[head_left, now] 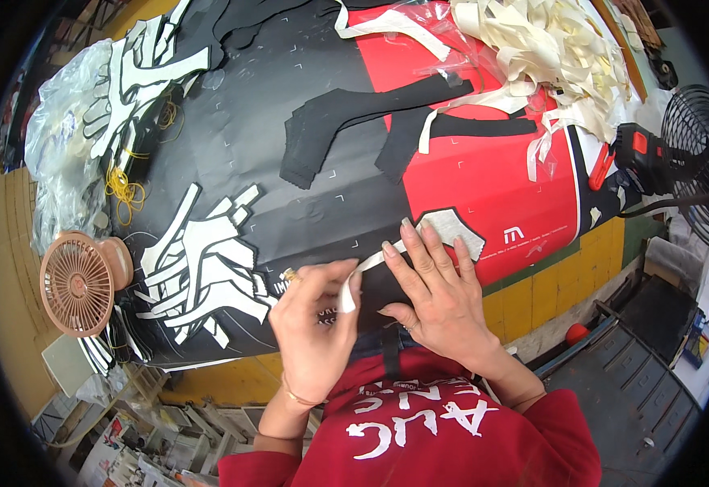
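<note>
My left hand [314, 321] is closed in a pinch on a narrow white fabric strip [346, 294], whose loose end hangs below the fingers. My right hand [442, 304] lies flat, fingers stretched out, on a cut piece of fabric [461, 231] with a white face and dark edge. From the left hand's pinch the strip runs up to the right hand's fingertips, which cover part of it. Left of my left hand is a loose pile of white, black-edged cut pieces [208, 272]. Black cut fabric pieces [322, 122] lie beyond my hands.
A black and red mat [290, 219] covers the table. Off-white strips [549, 49] are heaped at the far right, near a black fan [691, 154] and a red-handled tool [602, 166]. A pink fan [79, 280], yellow cord [123, 195] and clear plastic bag [66, 138] stand left.
</note>
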`<action>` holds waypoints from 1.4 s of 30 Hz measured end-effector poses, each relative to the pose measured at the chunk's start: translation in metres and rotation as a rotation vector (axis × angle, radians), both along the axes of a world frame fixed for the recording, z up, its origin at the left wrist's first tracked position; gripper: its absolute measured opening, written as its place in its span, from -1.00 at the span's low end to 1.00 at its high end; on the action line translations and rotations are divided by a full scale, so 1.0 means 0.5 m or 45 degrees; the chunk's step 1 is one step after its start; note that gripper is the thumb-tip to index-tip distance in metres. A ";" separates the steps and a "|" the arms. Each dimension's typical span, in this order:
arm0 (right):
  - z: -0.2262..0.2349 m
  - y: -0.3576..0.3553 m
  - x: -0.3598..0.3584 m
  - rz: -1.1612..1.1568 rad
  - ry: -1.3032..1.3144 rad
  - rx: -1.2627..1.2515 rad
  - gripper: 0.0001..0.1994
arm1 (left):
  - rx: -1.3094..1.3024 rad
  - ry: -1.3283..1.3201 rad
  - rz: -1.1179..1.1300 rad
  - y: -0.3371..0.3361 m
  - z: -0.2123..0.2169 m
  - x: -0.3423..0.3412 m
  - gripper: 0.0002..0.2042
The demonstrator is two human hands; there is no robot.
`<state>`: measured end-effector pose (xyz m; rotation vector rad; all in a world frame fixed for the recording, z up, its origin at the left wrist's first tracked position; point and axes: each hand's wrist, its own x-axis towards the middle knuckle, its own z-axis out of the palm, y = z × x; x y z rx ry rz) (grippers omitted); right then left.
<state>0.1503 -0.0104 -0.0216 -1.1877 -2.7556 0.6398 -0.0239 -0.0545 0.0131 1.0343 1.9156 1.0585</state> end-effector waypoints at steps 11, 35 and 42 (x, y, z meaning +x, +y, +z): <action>0.005 0.003 -0.001 -0.014 0.017 -0.021 -0.35 | -0.123 -0.231 0.035 -0.041 0.024 0.001 -0.94; 0.001 0.002 -0.002 0.010 -0.021 0.010 -0.34 | -0.115 0.441 0.196 -0.035 -0.022 -0.006 -0.86; -0.002 -0.001 -0.002 0.005 -0.026 0.008 -0.34 | -0.116 0.446 0.189 -0.030 -0.018 -0.005 -0.86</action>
